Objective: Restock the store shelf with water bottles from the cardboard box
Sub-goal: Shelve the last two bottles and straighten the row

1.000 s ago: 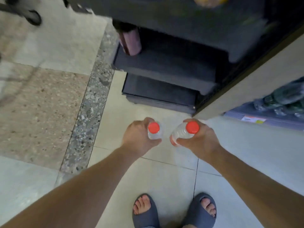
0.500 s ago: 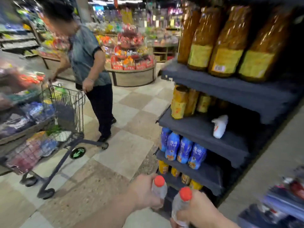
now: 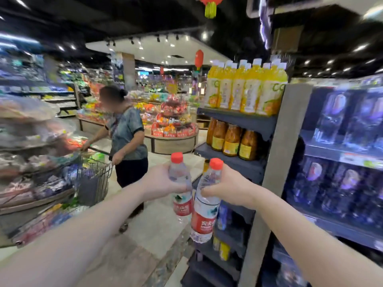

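Water bottles, two, red caps and red labels, are carried one per hand at chest height in the aisle, short of any shelf.

- Left bottle (image 3: 182, 206): roughly upright. The left hand (image 3: 159, 181) has its fingers (image 3: 176, 187) wrapped round the shoulder, above the label.
- Right bottle (image 3: 204, 216): tilted, cap leaning right, base swung toward the left bottle. The right hand (image 3: 230, 188) is closed round its upper body.
- The bottles hang just beside each other. Contact cannot be judged.
- Judgement: the high grip leaves each base free, so a bottle can be stood straight down on a shelf board.
- Likely target: the dark shelf (image 3: 331, 151) at right, holding blurred clear bottles. The nearer end shelf carries juice bottles (image 3: 244, 94), so it is probably not the one.
- The cardboard box is out of view.
- Left and farther off, a shopper (image 3: 126, 137) pushes a cart (image 3: 93, 177), well apart from the hands.
- Stage: carrying, with placement not yet begun.
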### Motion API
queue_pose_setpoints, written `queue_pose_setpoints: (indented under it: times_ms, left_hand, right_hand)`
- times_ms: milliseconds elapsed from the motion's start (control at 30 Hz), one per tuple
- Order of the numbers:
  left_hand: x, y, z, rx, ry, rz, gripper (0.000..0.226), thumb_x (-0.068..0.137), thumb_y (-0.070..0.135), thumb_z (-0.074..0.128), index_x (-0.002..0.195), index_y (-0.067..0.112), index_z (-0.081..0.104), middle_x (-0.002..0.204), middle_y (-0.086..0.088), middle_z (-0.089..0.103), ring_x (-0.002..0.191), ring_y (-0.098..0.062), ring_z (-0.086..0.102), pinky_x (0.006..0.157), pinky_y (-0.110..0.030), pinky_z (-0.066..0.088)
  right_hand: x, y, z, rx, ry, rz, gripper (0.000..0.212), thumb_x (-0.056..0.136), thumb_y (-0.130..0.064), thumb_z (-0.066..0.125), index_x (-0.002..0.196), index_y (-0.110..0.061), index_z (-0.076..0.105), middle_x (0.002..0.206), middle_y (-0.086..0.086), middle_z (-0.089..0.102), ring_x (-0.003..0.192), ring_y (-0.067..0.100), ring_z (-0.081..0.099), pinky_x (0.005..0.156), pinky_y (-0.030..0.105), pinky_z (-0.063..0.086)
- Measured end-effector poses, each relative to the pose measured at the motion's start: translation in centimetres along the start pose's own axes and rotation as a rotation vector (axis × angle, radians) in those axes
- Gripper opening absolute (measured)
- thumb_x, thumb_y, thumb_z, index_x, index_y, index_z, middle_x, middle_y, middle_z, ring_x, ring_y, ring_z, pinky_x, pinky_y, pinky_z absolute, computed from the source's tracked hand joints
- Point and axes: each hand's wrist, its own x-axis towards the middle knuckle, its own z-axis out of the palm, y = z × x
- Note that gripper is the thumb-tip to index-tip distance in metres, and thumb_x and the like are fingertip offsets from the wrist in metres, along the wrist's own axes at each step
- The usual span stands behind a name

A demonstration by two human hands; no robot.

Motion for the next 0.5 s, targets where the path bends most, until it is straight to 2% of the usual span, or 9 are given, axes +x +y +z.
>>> queue_pose_setpoints:
  times_ms: [67,100,167,200,267,333,433,500]
  left_hand:
    - [-1.3,3.2,-2.3,-0.034,0.042,0.029,0.026,0.076,0.040,0.089,0.094,0.029,0.074,0.085,0.015,0.078,0.090,0.003,0.073,0.073,-0.018,0.051]
    - [-2.0,4.7,-3.3,-0.048,0.067,0.040,0.030,0.075,0.041,0.089,0.095,0.026,0.074,0.088,0.012,0.079,0.095,0.002,0.073,0.072,-0.016,0.051]
    - [-3.2,7.4,-5.1,-0.118,0.108,0.052,0.030,0.077,0.042,0.090,0.096,0.027,0.074,0.095,0.016,0.078,0.097,0.005,0.071,0.066,-0.009,0.048]
    - [-3.9,8.6,-5.8,-0.170,0.113,0.066,0.031,0.078,0.042,0.090,0.103,0.031,0.075,0.098,0.019,0.076,0.097,0.003,0.071,0.065,-0.009,0.048]
    - [-5.2,10.8,-7.0,-0.264,0.120,0.098,0.032,0.080,0.040,0.089,0.109,0.033,0.075,0.102,0.021,0.074,0.095,0.001,0.070,0.064,-0.012,0.048]
    - [-6.2,12.1,-7.9,-0.353,0.153,0.106,0.028,0.081,0.038,0.089,0.103,0.029,0.074,0.100,0.018,0.073,0.093,0.001,0.068,0.064,-0.015,0.048]
    - [-7.6,13.8,-8.6,-0.510,0.184,0.102,0.032,0.079,0.038,0.090,0.104,0.025,0.076,0.106,0.011,0.075,0.102,-0.009,0.070,0.072,-0.025,0.054]
    - [-8.7,14.8,-8.6,-0.584,0.180,0.129,0.032,0.079,0.038,0.089,0.105,0.025,0.076,0.106,0.011,0.076,0.102,-0.010,0.071,0.076,-0.029,0.057]
  right_hand:
    - [-1.9,-2.6,-1.9,-0.010,0.023,0.034,0.066,0.070,-0.047,0.081,0.124,-0.026,0.050,0.113,0.008,0.064,0.075,0.017,0.060,0.059,0.031,0.047]
    - [-2.8,-3.6,-2.8,-0.012,0.053,0.039,0.077,0.065,-0.054,0.080,0.129,-0.023,0.048,0.115,0.007,0.064,0.079,0.017,0.063,0.062,0.033,0.051]
    - [-4.7,-5.6,-4.6,-0.017,0.138,0.018,0.083,0.062,-0.061,0.080,0.130,-0.024,0.050,0.118,-0.003,0.064,0.099,0.016,0.067,0.082,0.037,0.058]
    - [-5.6,-6.4,-5.4,0.002,0.171,-0.002,0.081,0.060,-0.064,0.081,0.127,-0.027,0.053,0.118,-0.006,0.066,0.105,0.014,0.067,0.090,0.042,0.058]
    - [-7.2,-7.8,-6.7,0.076,0.245,-0.045,0.073,0.061,-0.066,0.083,0.122,-0.030,0.061,0.116,-0.009,0.071,0.107,0.014,0.070,0.095,0.047,0.059]
    - [-9.1,-9.2,-7.7,0.144,0.320,-0.095,0.061,0.070,-0.059,0.083,0.122,-0.032,0.065,0.116,-0.011,0.074,0.107,0.013,0.072,0.096,0.046,0.059]
    - [-11.9,-11.6,-8.0,0.299,0.428,-0.158,0.034,0.087,-0.046,0.076,0.119,-0.039,0.068,0.118,-0.013,0.075,0.111,0.012,0.071,0.101,0.046,0.057]
    - [-13.8,-12.8,-7.8,0.387,0.503,-0.165,0.035,0.090,-0.048,0.072,0.122,-0.037,0.067,0.117,-0.011,0.076,0.111,0.013,0.072,0.100,0.046,0.057]
